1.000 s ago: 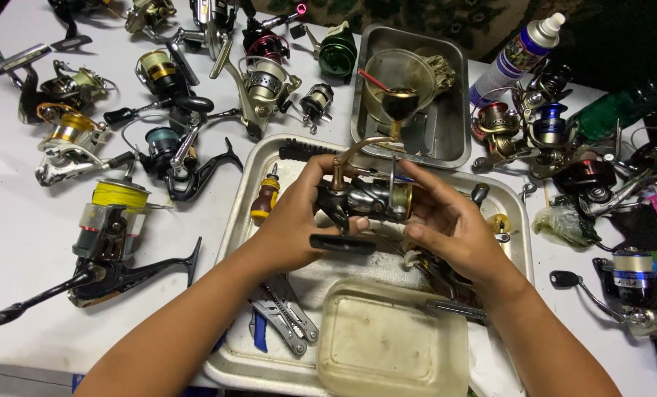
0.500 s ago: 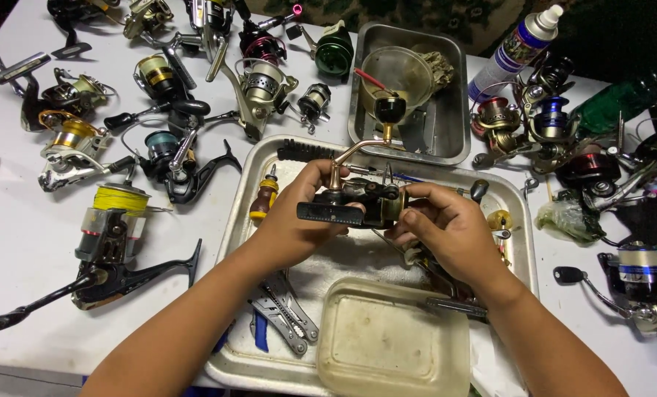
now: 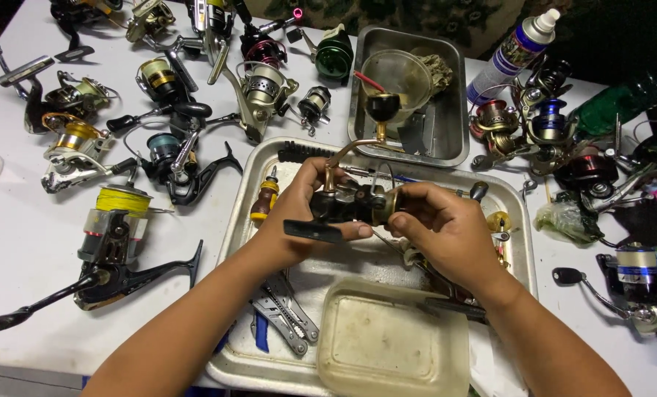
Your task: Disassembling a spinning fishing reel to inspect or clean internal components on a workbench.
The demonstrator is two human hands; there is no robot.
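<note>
Both hands are tilting the spinning reel [image 3: 350,202] slightly since earlier. Left hand [image 3: 299,213] is clasping its body; right hand [image 3: 439,228] is pinching the rotor. Probably rigid, greasy; grip the body.

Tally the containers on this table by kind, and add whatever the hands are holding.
Metal trays: 2, the large tray and the small tray
Plastic tubs: 2, the round tub and the rectangular tub
White-capped bottle: 1
Fishing reel, held by the left hand and right hand: 1
Total: 6
</note>
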